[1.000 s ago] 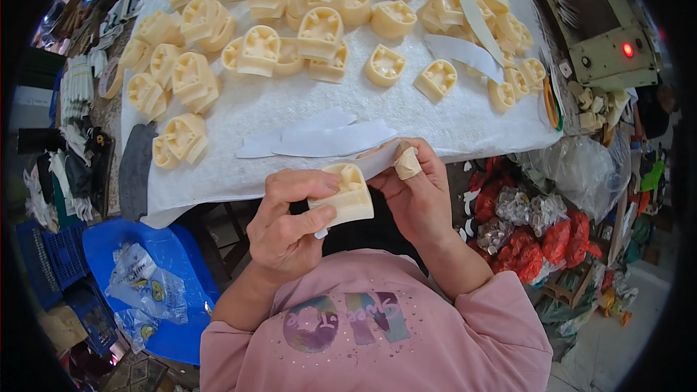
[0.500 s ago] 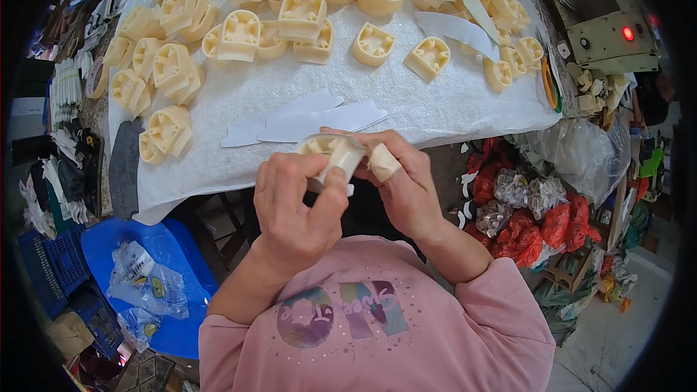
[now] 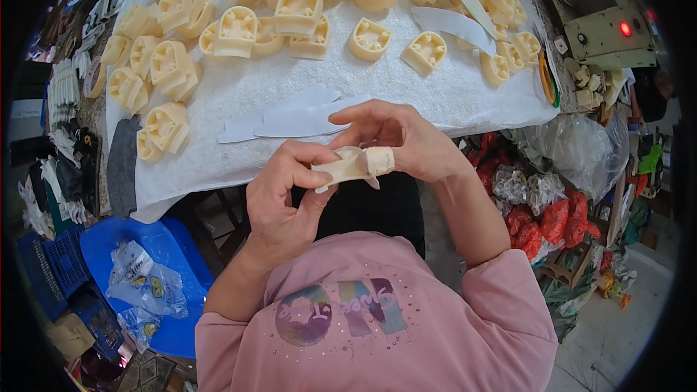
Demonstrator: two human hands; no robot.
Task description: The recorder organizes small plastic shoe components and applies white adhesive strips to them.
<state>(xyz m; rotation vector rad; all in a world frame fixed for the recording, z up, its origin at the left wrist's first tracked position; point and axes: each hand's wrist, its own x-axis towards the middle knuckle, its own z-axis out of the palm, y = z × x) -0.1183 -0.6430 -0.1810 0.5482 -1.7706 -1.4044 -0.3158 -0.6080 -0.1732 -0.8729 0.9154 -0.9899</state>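
Over the table's near edge, my left hand (image 3: 279,199) pinches a cream plastic shoe heel (image 3: 347,167) between thumb and fingers. A thin white strip seems to lie against its side, its edges sticking out past the heel. My right hand (image 3: 425,145) is open, its fingers spread and slightly curled above the heel. The right thumb, wrapped in a tan covering (image 3: 380,160), presses on the heel's right end. Just beyond the hands, white strips (image 3: 290,120) lie overlapping on the white woven cloth (image 3: 261,83).
Many cream heels (image 3: 299,11) crowd the far and left parts of the table, with more white strips (image 3: 457,27) at the far right. A blue plastic chair (image 3: 178,254) holding clear bags stands left. Red bags (image 3: 555,221) lie low at right, below a machine (image 3: 610,36) with a red light.
My right fingers have let go of the heel and spread, leaving the thumb against it. The heel has turned and come slightly lower in my left hand.
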